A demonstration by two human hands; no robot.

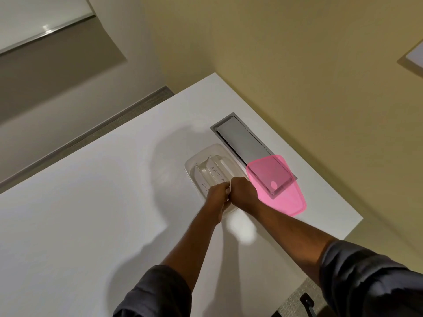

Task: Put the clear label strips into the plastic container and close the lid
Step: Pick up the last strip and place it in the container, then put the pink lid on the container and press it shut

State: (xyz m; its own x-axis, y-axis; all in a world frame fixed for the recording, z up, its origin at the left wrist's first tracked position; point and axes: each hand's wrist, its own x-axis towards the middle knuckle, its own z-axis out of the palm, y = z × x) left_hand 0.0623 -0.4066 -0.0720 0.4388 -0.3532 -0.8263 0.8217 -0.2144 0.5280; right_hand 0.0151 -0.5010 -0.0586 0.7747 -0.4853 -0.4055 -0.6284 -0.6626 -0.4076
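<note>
Dark grey sleeves [366, 277] are reaching forward. Left hand [217, 195] and right hand [243, 191], knuckles touching, are pinching clear handwritten plastic label strips [214, 171] inside the clear rectangular plastic container [190, 167] beneath them. Closing is still pending, I judge: the translucent pink plastic lid [288, 202] is lying off, right of the right hand.

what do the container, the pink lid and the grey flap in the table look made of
The container: clear glossy plastic; the table shows through its walls. The pink lid: translucent plastic; the grey flap shows through it. That grey flap: probably brushed metal, matte with a soft sheen, though painted plastic is possible.
</note>
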